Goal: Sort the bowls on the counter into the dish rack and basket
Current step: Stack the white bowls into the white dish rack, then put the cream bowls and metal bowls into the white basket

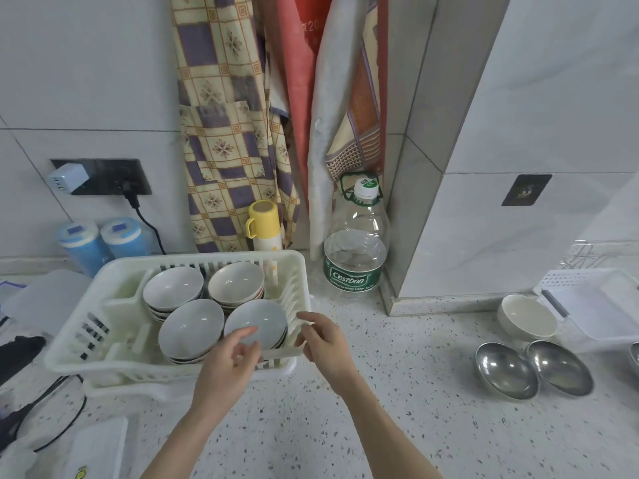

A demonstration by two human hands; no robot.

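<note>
Although I get only the one head view, a good deal is cut off: the white basket point(587, 302) runs out of frame at the counter's right edge, a metal rim point(635, 356) barely shows beside it, and dark cables point(52, 409) and blurred white objects at the left edge I cannot identify. The lower bowls in each stack are hidden under the top ones, so I cannot count them. The speckled terrazzo counter point(363, 392) meets a pale tiled wall with a socket panel point(103, 177), hanging patterned aprons point(221, 133), two blue canisters point(103, 240), a yellow-capped flask point(263, 224) and a large clear water bottle point(356, 247) in the back corner. The white dish rack point(86, 340) sits toward the counter's left, its long axis running left to right, slightly skewed. Inside it are four stacks of ceramic bowls point(192, 330), all mouth-up, the front ones tipped toward me. My left hand point(228, 361) hovers over the rack's front rim with fingers loosely spread, holding nothing, fingertips point(250, 330) over the front right bowl point(257, 321); whether they touch it I cannot tell. My right hand point(325, 344) hangs just beside the rack's right front corner, fingers relaxed and empty. Near the right edge wait a white ceramic bowl point(527, 318), touching the basket, and two steel bowls point(506, 369) side by side, mouths up.
</note>
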